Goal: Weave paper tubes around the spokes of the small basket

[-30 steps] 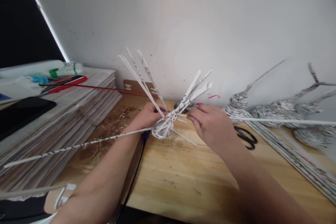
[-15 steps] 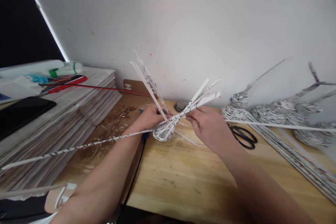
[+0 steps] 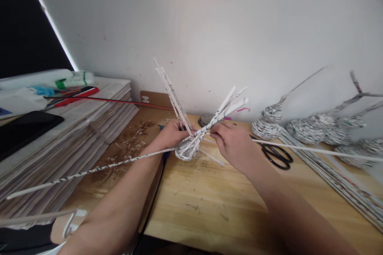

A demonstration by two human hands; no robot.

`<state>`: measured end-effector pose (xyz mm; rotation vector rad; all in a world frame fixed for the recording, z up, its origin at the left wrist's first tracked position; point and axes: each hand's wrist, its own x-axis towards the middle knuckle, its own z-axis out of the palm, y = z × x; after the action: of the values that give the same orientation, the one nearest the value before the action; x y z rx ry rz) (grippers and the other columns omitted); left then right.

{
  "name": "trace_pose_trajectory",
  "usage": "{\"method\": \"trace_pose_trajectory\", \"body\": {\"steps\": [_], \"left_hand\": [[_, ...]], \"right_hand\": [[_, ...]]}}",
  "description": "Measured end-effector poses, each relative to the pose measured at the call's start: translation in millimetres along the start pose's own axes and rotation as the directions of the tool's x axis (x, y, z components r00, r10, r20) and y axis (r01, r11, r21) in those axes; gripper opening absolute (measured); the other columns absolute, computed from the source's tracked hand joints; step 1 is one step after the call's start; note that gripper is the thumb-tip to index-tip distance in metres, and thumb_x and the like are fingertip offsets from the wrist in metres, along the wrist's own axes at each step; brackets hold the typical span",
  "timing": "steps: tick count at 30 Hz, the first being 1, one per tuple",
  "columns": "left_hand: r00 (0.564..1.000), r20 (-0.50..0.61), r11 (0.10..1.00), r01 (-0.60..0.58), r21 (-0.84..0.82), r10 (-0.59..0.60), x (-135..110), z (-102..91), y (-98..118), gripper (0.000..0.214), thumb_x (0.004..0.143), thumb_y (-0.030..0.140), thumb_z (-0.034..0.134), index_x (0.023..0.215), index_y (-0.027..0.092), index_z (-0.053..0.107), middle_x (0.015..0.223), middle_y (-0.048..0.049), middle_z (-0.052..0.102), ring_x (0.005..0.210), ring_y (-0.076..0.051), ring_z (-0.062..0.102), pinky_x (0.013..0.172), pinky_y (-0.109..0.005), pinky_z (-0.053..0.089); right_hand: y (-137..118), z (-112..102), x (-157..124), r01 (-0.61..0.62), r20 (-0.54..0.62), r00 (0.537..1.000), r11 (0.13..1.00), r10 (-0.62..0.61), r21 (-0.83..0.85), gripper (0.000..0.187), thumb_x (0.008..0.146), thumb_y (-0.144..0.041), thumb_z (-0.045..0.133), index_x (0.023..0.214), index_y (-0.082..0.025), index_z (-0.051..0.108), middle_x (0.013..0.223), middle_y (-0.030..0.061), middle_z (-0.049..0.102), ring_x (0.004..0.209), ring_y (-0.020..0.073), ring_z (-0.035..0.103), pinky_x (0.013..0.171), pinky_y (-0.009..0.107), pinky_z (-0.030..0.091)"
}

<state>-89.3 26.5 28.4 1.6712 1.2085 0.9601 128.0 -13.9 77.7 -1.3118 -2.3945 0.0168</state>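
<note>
A small woven paper base (image 3: 186, 151) hangs just over the table, with rolled newspaper tubes (image 3: 220, 114) fanning upward from it. My left hand (image 3: 173, 133) is closed around the left side of this weaving, its fingertips partly hidden behind the tubes. One long printed tube (image 3: 110, 165) runs from the base out to the left, over my forearm. At the right, my right hand (image 3: 226, 135) pinches a long white paper tube (image 3: 305, 149) that stretches away to the right edge. The pinching fingertips are close beside the upright tubes.
Black-handled scissors (image 3: 277, 156) lie right of my hand. Beyond them are a bundle of paper tubes (image 3: 332, 181) and several finished woven gourd shapes (image 3: 267, 121) by the wall. Stacked newspapers (image 3: 113, 87) with a phone (image 3: 30, 129) stand left. A pink hook (image 3: 243, 109) lies at the back.
The weaving has turned slightly, its upright tubes shifting a little. My right hand has moved slightly left, and the long white tube in it slopes lower at its right end.
</note>
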Motion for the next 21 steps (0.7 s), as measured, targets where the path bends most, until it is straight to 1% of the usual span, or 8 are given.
{"method": "trace_pose_trajectory", "body": {"steps": [3, 5, 8, 10, 13, 16, 19, 21], "left_hand": [[1.0, 0.002, 1.0, -0.019, 0.005, 0.019, -1, 2.7, 3, 0.023, 0.071, 0.036, 0.074, 0.079, 0.015, 0.08, 0.07, -0.0043, 0.074, 0.062, -0.016, 0.064, 0.058, -0.024, 0.048], [0.999, -0.004, 0.999, -0.037, 0.007, 0.037, -2, 6.6, 5, 0.022, 0.071, 0.035, 0.074, 0.078, 0.015, 0.079, 0.071, -0.0043, 0.075, 0.063, -0.016, 0.064, 0.058, -0.024, 0.048], [0.999, -0.003, 0.998, -0.054, -0.011, 0.054, -2, 13.9, 6, 0.019, 0.071, 0.033, 0.074, 0.077, 0.015, 0.079, 0.071, -0.0046, 0.075, 0.064, -0.017, 0.065, 0.06, -0.025, 0.049], [0.998, 0.01, 0.998, -0.059, -0.035, 0.06, -3, 18.1, 6, 0.019, 0.071, 0.031, 0.075, 0.079, 0.015, 0.079, 0.074, -0.005, 0.076, 0.067, -0.018, 0.067, 0.062, -0.025, 0.051], [0.998, 0.041, 0.998, -0.056, -0.024, 0.057, -3, 21.8, 6, 0.017, 0.074, 0.027, 0.072, 0.083, 0.015, 0.08, 0.078, -0.0052, 0.078, 0.07, -0.019, 0.069, 0.064, -0.026, 0.051], [0.997, 0.053, 0.998, -0.058, 0.031, 0.056, -4, 23.9, 8, 0.017, 0.076, 0.024, 0.068, 0.085, 0.016, 0.08, 0.079, -0.005, 0.078, 0.07, -0.019, 0.069, 0.063, -0.026, 0.051], [0.998, 0.014, 0.995, -0.054, 0.079, 0.053, -4, 26.4, 9, 0.016, 0.076, 0.023, 0.066, 0.081, 0.016, 0.079, 0.077, -0.0048, 0.077, 0.071, -0.02, 0.068, 0.066, -0.027, 0.051], [0.998, -0.021, 0.994, -0.054, 0.092, 0.056, -4, 27.8, 8, 0.015, 0.076, 0.024, 0.066, 0.079, 0.016, 0.078, 0.075, -0.0046, 0.076, 0.073, -0.02, 0.068, 0.068, -0.028, 0.052]], "right_hand": [[-1, 4, -3, 0.013, -0.064, 0.998, 1.0, -0.012, 0.018, 0.018, 0.093, -0.019, 0.058, 0.109, -0.015, 0.066, 0.103, 0.0106, 0.07, 0.091, 0.024, 0.066, 0.08, 0.035, 0.049], [-2, 9, -4, 0.022, -0.095, 0.995, 1.0, -0.021, 0.014, 0.02, 0.091, -0.022, 0.06, 0.109, -0.015, 0.067, 0.106, 0.0121, 0.069, 0.095, 0.0256, 0.065, 0.082, 0.037, 0.049], [0, 18, -4, 0.03, -0.072, 0.997, 1.0, -0.03, 0.008, 0.015, 0.089, -0.02, 0.059, 0.099, -0.016, 0.069, 0.104, 0.0122, 0.069, 0.099, 0.0262, 0.063, 0.086, 0.039, 0.049], [0, 24, -3, 0.029, -0.065, 0.997, 0.999, -0.027, 0.027, 0.012, 0.088, -0.017, 0.058, 0.093, -0.017, 0.069, 0.101, 0.0109, 0.069, 0.098, 0.0246, 0.063, 0.085, 0.038, 0.049], [0, 29, -2, 0.032, -0.114, 0.993, 0.998, -0.027, 0.047, 0.011, 0.09, -0.017, 0.057, 0.087, -0.017, 0.068, 0.096, 0.0092, 0.067, 0.09, 0.0214, 0.062, 0.081, 0.035, 0.049], [-2, 33, -2, 0.031, -0.142, 0.99, 0.999, -0.027, 0.028, 0.018, 0.093, -0.019, 0.054, 0.08, -0.017, 0.065, 0.088, 0.0079, 0.065, 0.083, 0.0203, 0.06, 0.076, 0.035, 0.048], [-6, 36, -2, 0.002, -0.14, 0.99, 1.0, -0.006, -0.025, 0.02, 0.093, -0.017, 0.053, 0.076, -0.017, 0.064, 0.084, 0.0082, 0.063, 0.078, 0.021, 0.058, 0.071, 0.034, 0.047], [-7, 37, -2, -0.006, -0.128, 0.992, 0.997, -0.003, -0.072, 0.018, 0.092, -0.015, 0.052, 0.08, -0.018, 0.065, 0.085, 0.0086, 0.063, 0.081, 0.0215, 0.058, 0.071, 0.034, 0.046]]}}
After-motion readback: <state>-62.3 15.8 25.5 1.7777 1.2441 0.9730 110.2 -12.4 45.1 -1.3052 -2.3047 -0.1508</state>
